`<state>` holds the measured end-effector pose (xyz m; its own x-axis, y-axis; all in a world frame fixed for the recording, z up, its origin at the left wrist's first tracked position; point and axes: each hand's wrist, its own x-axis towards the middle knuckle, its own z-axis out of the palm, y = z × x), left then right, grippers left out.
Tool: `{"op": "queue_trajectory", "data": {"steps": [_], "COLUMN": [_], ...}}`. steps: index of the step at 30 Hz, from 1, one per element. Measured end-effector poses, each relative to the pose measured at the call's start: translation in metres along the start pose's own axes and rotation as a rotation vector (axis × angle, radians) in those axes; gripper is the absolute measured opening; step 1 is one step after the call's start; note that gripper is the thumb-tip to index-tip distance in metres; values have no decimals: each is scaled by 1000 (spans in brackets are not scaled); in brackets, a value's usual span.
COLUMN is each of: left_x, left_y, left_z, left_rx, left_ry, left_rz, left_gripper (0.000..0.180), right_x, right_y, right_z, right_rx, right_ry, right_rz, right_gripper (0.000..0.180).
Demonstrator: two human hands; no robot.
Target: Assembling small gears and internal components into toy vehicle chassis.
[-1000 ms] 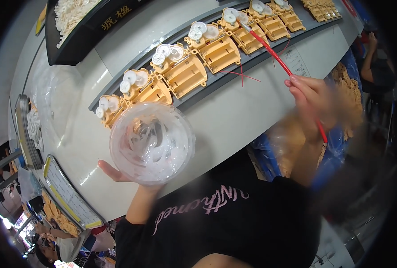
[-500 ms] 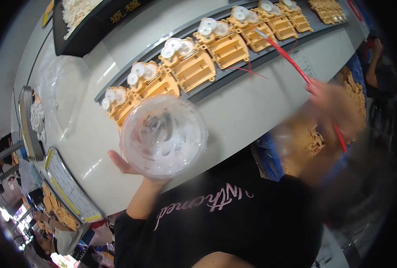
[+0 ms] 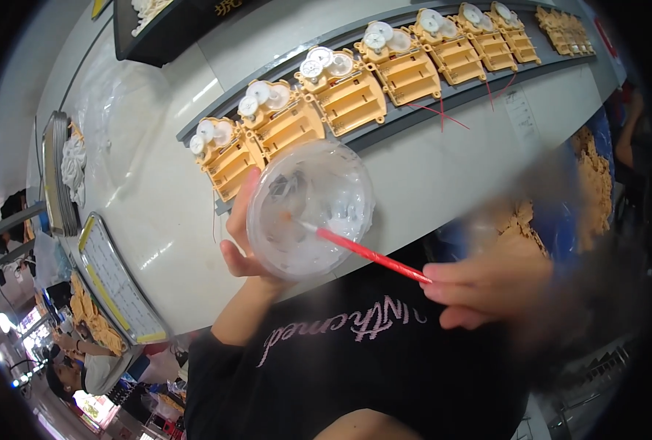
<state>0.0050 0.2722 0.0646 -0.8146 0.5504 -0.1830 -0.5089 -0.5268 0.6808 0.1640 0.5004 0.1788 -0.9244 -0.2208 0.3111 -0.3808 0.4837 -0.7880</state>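
My left hand [image 3: 242,229] is wrapped round a clear, round plastic tub [image 3: 341,183], tipped so that its mouth faces me. Whitish, jelly-like grease [image 3: 346,220] clings to the inside. In my right hand [image 3: 480,282], a slim red-handled brush [image 3: 374,255] is pinched between thumb and fingers, its tip inside the tub. Beyond the tub, several orange-yellow plastic housings [image 3: 348,103] stand in a slanting row, each with white gears [image 3: 324,62] at its far end. The tub overlaps the near edge of one housing in view.
A long grey rail [image 3: 352,136] carries the housings across the white table [image 3: 150,220]. Thin red wires [image 3: 443,116] trail off its near side. A black bin [image 3: 146,45] stands far left, near clear plastic sheeting [image 3: 113,139]. A framed sheet [image 3: 121,279] lies left; orange parts [image 3: 594,180] fill bags at right.
My right hand has brought the brush from a housing on the rail down and left into the tub. The tub has shifted slightly right and up in view.
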Motion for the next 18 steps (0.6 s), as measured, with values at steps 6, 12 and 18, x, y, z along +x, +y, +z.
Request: {"op": "queue_trajectory", "data": {"steps": [6, 12, 18], "left_x": [0, 2, 5], "left_y": [2, 7, 7], "left_z": [-6, -10, -3], "left_rx": [-64, -87, -267], "left_ry": [-78, -55, 22], "left_rz": [-24, -123, -112], "left_gripper": [83, 83, 102], "right_x": [-21, -37, -31], "right_y": [-1, 9, 20], "right_z": [-2, 6, 23], "right_rx": [-2, 472, 474], "right_ry": [340, 1052, 965], "right_rz": [108, 477, 613], "right_gripper": [21, 45, 43]}}
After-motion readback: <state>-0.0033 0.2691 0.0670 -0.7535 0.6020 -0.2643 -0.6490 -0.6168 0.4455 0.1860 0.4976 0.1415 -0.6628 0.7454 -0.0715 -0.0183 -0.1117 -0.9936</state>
